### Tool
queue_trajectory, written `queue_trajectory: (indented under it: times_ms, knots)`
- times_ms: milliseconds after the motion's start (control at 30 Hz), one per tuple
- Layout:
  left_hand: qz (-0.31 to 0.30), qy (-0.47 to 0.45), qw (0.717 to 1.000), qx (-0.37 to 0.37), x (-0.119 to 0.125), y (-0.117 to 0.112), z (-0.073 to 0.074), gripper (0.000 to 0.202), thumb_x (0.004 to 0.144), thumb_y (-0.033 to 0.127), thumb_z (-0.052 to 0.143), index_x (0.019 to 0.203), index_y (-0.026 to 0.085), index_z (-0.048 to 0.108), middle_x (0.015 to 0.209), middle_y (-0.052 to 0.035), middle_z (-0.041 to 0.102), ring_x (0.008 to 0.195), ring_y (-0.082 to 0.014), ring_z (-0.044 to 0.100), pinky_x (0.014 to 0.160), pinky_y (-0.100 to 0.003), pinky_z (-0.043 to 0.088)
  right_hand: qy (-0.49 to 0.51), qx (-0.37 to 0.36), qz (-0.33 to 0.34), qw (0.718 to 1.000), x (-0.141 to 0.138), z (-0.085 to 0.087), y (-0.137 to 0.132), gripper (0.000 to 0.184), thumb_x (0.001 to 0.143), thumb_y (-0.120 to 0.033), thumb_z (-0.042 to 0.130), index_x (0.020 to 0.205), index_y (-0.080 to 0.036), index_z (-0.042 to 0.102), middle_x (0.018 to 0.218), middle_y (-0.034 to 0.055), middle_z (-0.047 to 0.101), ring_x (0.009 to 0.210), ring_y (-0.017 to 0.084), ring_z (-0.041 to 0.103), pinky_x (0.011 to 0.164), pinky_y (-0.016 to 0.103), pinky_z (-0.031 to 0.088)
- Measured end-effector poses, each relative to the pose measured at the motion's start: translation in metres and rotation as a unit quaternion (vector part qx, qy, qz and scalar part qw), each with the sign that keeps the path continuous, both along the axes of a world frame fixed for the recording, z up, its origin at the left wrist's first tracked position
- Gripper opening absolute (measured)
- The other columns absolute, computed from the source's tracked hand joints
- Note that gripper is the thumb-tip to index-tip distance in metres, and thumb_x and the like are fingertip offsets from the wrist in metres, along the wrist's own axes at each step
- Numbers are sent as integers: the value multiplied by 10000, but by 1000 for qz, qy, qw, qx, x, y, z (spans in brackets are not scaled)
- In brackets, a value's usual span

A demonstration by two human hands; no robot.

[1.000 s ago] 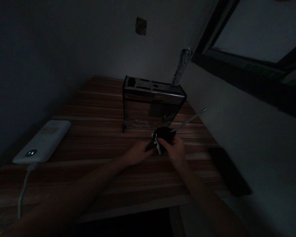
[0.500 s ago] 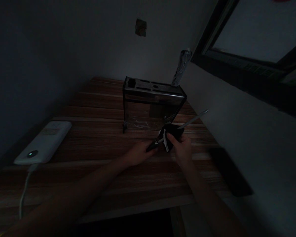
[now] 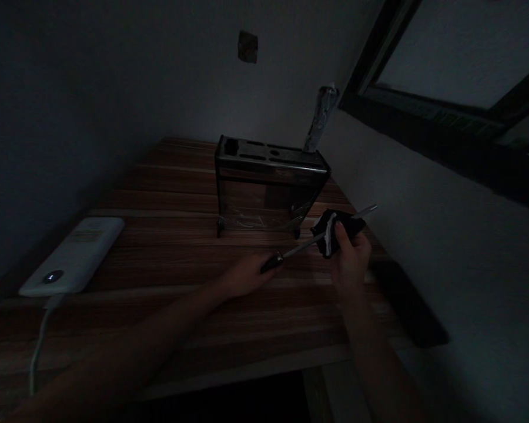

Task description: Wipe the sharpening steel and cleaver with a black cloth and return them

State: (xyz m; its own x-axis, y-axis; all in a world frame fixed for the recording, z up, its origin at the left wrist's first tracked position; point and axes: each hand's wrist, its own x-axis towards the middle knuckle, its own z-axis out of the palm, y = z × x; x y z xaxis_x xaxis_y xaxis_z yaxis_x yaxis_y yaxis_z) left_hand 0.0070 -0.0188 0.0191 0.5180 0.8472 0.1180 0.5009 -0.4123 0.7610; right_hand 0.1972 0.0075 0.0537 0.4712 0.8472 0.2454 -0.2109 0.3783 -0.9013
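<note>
Head view: the left hand (image 3: 242,276) shuts its fingers on the dark handle of a knife (image 3: 302,248), low over the desk (image 3: 171,235). The right hand (image 3: 350,261) pinches a cloth (image 3: 335,226) round the blade. The blade looks thin, stiff and sharp, so hold the handle. A rack (image 3: 268,188) stands close behind. A power bank (image 3: 73,255) lies far left.
</note>
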Motion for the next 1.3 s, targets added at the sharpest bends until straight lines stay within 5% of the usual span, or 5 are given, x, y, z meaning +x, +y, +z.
queue_trajectory:
  times_ms: [767,1300]
  knots:
    - [-24,44,999,3,-1,-2,0,232,810,310,443,953,184,574,890,-33,631,779,-157,576,688,-239,426,38,80,-112,990,32,12,11,217,683,-305,626,857,-175,621,871,6,638,756,132,616,697,310,514]
    - [-28,20,999,-2,-2,-2,1,217,812,285,428,937,179,570,869,-28,624,782,-153,568,685,-234,418,36,41,-56,997,19,8,7,255,654,-327,647,865,-185,619,848,-4,646,738,127,615,699,313,515]
